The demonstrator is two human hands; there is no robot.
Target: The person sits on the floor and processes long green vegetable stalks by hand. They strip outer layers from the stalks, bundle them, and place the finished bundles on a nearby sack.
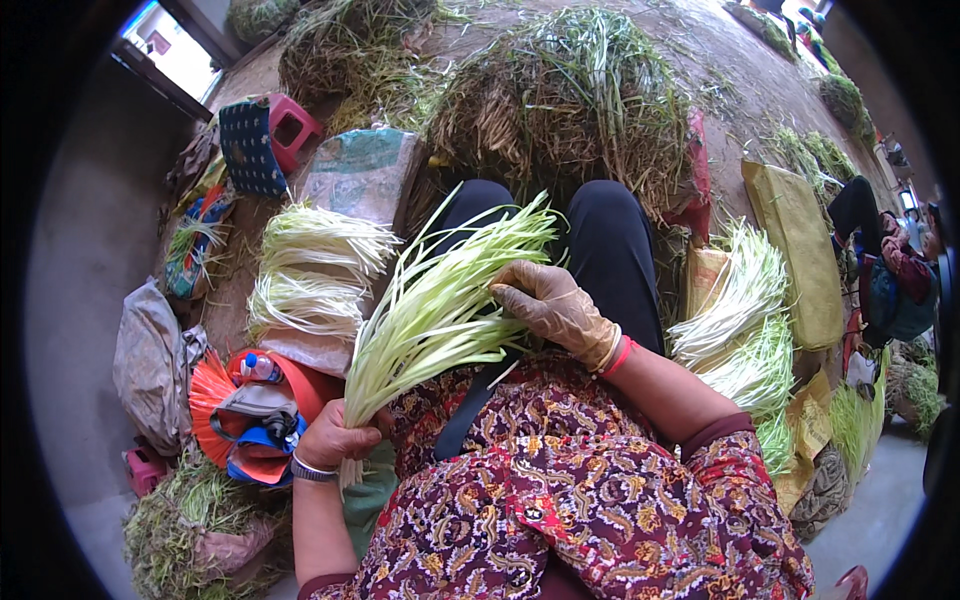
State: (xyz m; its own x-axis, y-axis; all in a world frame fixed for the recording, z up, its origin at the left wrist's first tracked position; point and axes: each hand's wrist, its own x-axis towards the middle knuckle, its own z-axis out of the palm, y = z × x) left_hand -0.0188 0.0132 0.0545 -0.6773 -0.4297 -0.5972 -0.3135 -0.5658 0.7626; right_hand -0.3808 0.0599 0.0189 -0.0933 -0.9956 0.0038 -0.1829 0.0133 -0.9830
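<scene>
A bundle of long pale-green leafy stalks [442,300] slants across my lap. My bare left hand [346,441], with a band at its wrist, grips the white ends of the bundle. At the bundle's right side is my right hand [551,307] in a thin, soiled glove, its thumb and fingertips close together beside the leaves; whether they pinch a leaf I cannot tell. Sorted pale stalks [319,270] lie in bunches on a folded sack to the left. More white and green stalks [739,330] lie to my right.
Beyond my knees stands a large heap of rooted, uncleaned stalks [562,105]. An orange bag [300,382] with a bottle lies at left, near a pink plastic stool [291,131]. A folded yellow sack [795,255] lies at right, and another person [900,285] sits at far right.
</scene>
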